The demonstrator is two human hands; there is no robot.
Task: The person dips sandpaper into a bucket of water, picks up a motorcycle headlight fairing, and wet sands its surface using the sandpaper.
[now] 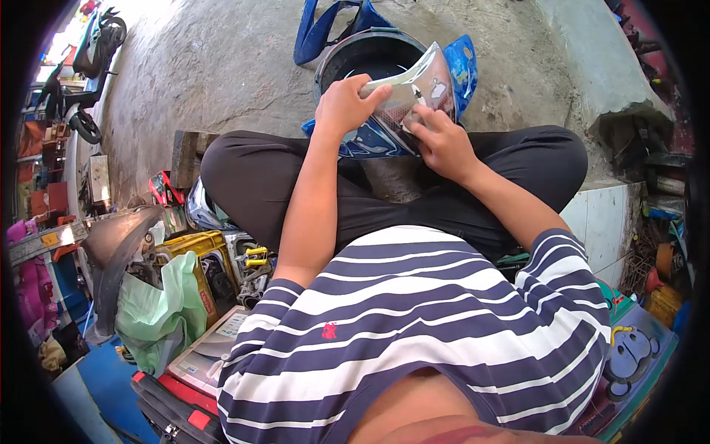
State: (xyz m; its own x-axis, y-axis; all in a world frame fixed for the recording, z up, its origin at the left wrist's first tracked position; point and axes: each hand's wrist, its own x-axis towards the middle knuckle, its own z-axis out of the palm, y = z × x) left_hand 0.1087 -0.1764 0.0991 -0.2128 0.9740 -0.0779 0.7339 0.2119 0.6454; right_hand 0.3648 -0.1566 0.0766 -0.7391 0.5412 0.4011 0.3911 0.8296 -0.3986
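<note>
Across my lap lies a glossy motorcycle body panel, silver-white with a reddish patterned area. My left hand is closed over its left arm, fingers wrapped on the edge. My right hand pinches a slim white pen-like tool with a dark section, its tip close against the panel's face. Behind the panel stands a round black tub, partly hidden by it. Blue panel pieces show beside and below the silver one.
Another blue plastic part rests on the concrete floor beyond the tub. To my left are a yellow crate, a pale green bag and assorted parts. A motorbike stands far left; a concrete ledge borders the right.
</note>
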